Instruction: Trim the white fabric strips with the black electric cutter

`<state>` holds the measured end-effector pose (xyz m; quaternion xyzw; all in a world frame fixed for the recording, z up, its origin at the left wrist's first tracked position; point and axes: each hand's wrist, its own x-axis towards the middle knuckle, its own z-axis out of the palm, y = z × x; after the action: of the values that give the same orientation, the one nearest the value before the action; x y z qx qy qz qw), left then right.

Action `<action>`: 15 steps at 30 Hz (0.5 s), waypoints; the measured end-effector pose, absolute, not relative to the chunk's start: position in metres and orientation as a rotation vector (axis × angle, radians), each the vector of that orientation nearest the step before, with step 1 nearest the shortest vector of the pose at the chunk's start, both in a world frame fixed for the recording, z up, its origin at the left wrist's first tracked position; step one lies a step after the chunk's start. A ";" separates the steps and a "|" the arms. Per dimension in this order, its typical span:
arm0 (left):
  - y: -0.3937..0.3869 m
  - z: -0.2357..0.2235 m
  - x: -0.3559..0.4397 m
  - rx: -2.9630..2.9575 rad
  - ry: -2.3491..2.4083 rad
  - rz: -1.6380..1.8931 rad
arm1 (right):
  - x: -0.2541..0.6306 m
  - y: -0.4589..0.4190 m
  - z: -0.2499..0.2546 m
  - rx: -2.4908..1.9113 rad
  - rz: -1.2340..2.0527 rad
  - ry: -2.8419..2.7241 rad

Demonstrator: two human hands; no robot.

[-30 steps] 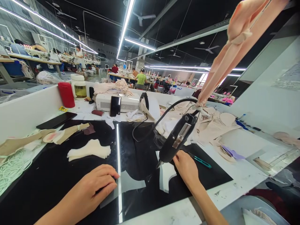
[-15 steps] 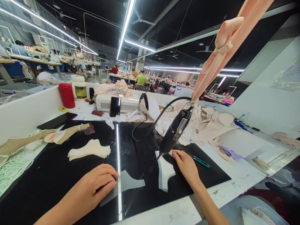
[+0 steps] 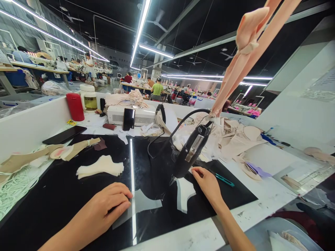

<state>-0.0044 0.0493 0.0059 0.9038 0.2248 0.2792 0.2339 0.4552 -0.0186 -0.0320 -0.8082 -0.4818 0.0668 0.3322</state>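
Observation:
My left hand (image 3: pixel 111 205) lies on the black mat (image 3: pixel 154 230), fingers loosely bent and thumb apart, its tips at a translucent template sheet (image 3: pixel 149 205). On the right, my right hand (image 3: pixel 206 181) pinches the upper edge of a white curved fabric piece (image 3: pixel 185 191), thumb and forefinger together. A black corded handheld tool with a pointed tip (image 3: pixel 190 151) hangs from knotted peach fabric straps (image 3: pixel 230 78). Neither hand touches it. Its tip is just left of the white piece, and its body hides part of that piece's top. A teal utility knife (image 3: pixel 222 179) lies beyond my right hand.
A stack of cream cut pieces (image 3: pixel 101 167) lies on the mat's left half. Behind are a white machine (image 3: pixel 117 115), a phone (image 3: pixel 128 119), a red bottle (image 3: pixel 75 106) and a jar (image 3: pixel 88 97). Beige scraps (image 3: pixel 238 134) are heaped at right. People sit at distant benches.
The hanging tool has swung left and slightly down, so its tip moved off the white piece to beside it. The straps shifted left with it. Both hands stay almost still.

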 end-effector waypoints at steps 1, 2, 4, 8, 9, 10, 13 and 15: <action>0.049 0.006 -0.004 2.483 0.614 0.764 | 0.455 -0.018 -0.033 -2.092 0.188 -1.236; 0.049 0.006 -0.004 2.481 0.616 0.770 | 0.455 -0.017 -0.035 -2.069 0.201 -1.209; 0.049 0.005 -0.004 2.475 0.618 0.779 | 0.457 -0.016 -0.037 -2.013 0.219 -1.137; 0.048 0.003 -0.003 2.465 0.617 0.821 | 0.468 -0.019 -0.038 -1.874 0.227 -0.892; 0.048 0.003 -0.003 2.473 0.609 0.825 | 0.472 -0.022 -0.037 -1.835 0.229 -0.812; 0.048 0.003 -0.003 2.481 0.605 0.832 | 0.476 -0.024 -0.036 -1.792 0.234 -0.731; 0.049 0.003 -0.003 2.504 0.582 0.839 | 0.485 -0.032 -0.031 -1.628 0.265 -0.506; 0.049 0.004 -0.003 2.508 0.573 0.864 | 0.489 -0.038 -0.028 -1.497 0.281 -0.386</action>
<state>-0.0026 0.0487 0.0040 0.9030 0.2062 0.3112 0.2125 0.4892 -0.0381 -0.0280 -0.6740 -0.1739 0.1265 0.7068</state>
